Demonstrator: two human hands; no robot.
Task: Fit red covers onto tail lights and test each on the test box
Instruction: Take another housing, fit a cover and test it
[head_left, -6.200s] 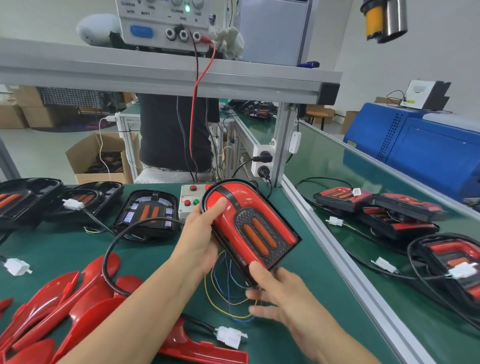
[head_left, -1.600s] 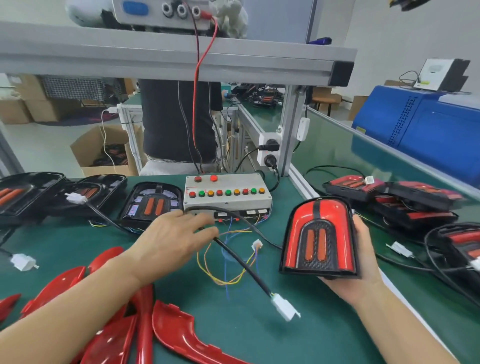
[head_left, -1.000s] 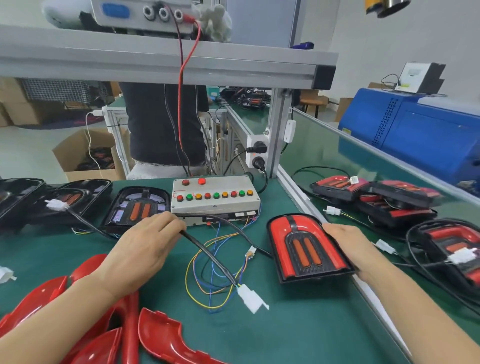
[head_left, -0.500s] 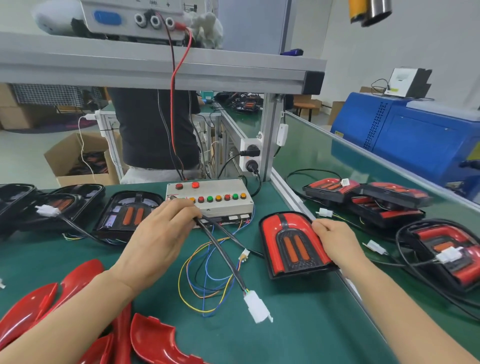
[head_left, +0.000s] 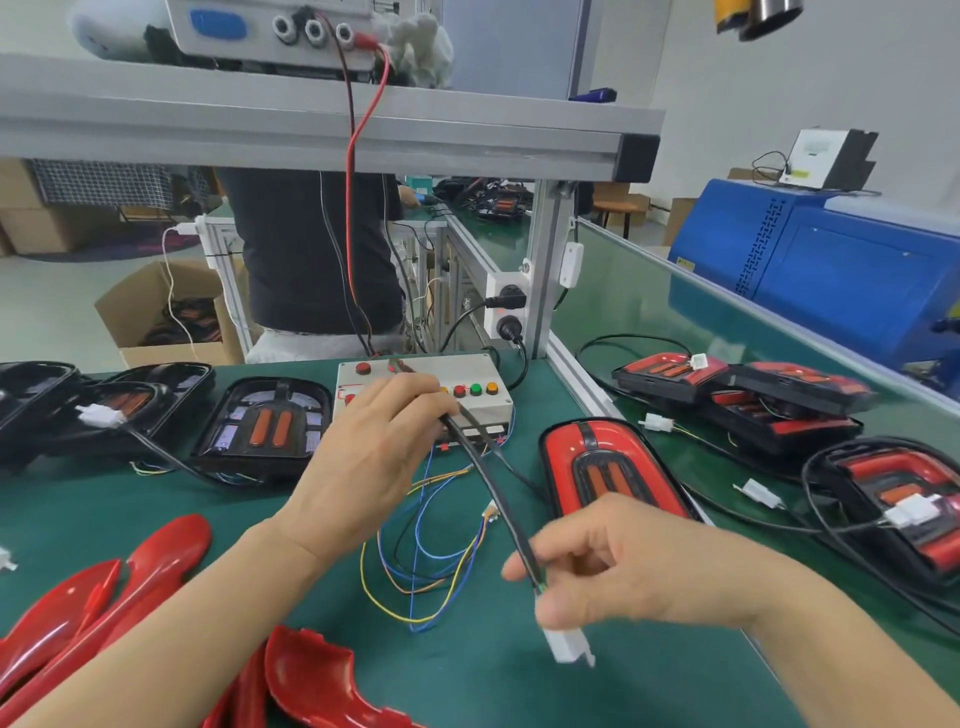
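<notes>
Pinching black cable (head_left: 488, 488); both hands

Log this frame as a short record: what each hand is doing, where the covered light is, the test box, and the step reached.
left hand: grips black cable in front of the test box
right hand: pinches same cable just above its white plug
covered light: lying on bench, right of box, no hand on it
loose covers: bench, lower left
step: cover on; plug not yet connected
</notes>
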